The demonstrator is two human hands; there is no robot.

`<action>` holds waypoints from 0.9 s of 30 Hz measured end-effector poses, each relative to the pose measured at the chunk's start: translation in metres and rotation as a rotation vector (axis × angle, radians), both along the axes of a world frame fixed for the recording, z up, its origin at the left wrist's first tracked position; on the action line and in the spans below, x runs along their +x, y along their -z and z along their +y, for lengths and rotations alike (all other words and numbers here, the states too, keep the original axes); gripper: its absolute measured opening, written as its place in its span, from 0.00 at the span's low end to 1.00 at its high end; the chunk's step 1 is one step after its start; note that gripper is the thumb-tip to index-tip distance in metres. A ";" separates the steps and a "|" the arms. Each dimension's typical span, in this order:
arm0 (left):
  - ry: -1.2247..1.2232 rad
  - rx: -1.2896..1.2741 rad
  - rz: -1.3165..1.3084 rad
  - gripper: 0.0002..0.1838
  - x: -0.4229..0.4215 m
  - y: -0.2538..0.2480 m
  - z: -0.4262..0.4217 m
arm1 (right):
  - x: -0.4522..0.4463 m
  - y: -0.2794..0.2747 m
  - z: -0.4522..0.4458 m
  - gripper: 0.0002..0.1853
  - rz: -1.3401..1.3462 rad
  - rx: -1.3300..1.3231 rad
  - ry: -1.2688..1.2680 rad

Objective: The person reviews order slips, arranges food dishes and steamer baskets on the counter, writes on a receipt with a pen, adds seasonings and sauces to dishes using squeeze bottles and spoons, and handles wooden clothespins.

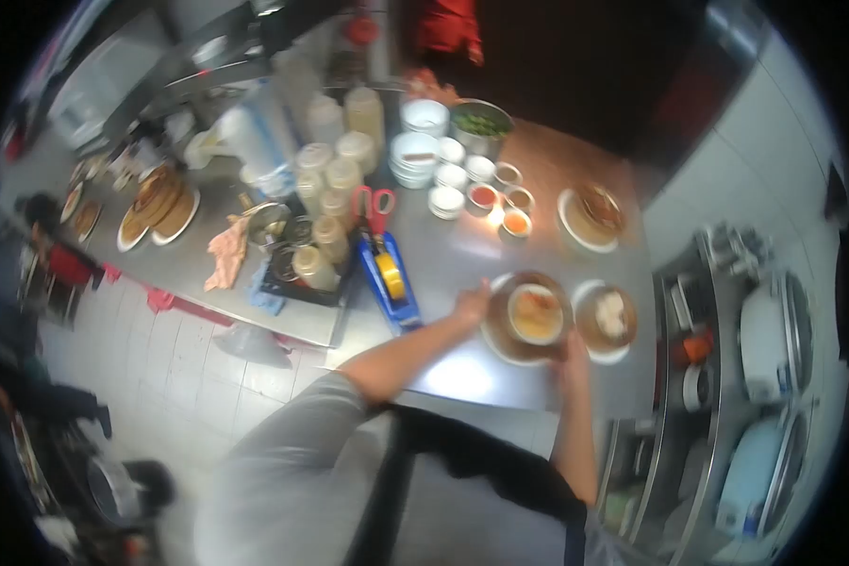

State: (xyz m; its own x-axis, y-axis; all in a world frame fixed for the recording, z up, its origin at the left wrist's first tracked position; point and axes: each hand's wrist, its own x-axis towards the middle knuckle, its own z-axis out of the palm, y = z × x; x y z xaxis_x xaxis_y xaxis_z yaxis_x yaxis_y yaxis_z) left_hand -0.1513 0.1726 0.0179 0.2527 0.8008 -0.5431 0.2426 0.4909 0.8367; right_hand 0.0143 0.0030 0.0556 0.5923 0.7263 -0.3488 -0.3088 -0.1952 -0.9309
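Both my hands are at the edges of a plate (501, 349) with a bowl (510, 316) on it; orange and yellowish food (538, 309) fills the bowl. My left hand (474, 304) grips the plate's left rim. At its lower right edge, my right hand (568, 360) is closed on the rim, with some fingers blurred or hidden. Just to the right lies another plate (602, 353) holding pale, rounded food pieces (611, 313). I cannot tell whether the held plate touches the steel counter (448, 368).
Farther back are a plate with brown food (597, 209), sauce cups (516, 223), stacked white bowls (413, 160) and a metal pot of greens (481, 127). Left of my hands are a blue tape dispenser (387, 283), red scissors (374, 206) and squeeze bottles (330, 174). Shelving (679, 415) stands right.
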 end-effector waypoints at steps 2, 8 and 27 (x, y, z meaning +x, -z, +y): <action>0.117 -0.041 -0.090 0.45 0.003 0.013 0.012 | -0.001 0.004 0.004 0.25 -0.046 0.008 0.027; 0.417 0.145 -0.242 0.40 -0.044 -0.129 -0.031 | -0.005 0.014 0.005 0.26 -0.098 -0.029 0.232; 0.001 1.071 0.744 0.20 -0.553 -0.037 0.114 | -0.303 -0.249 0.109 0.08 -0.721 0.806 -0.030</action>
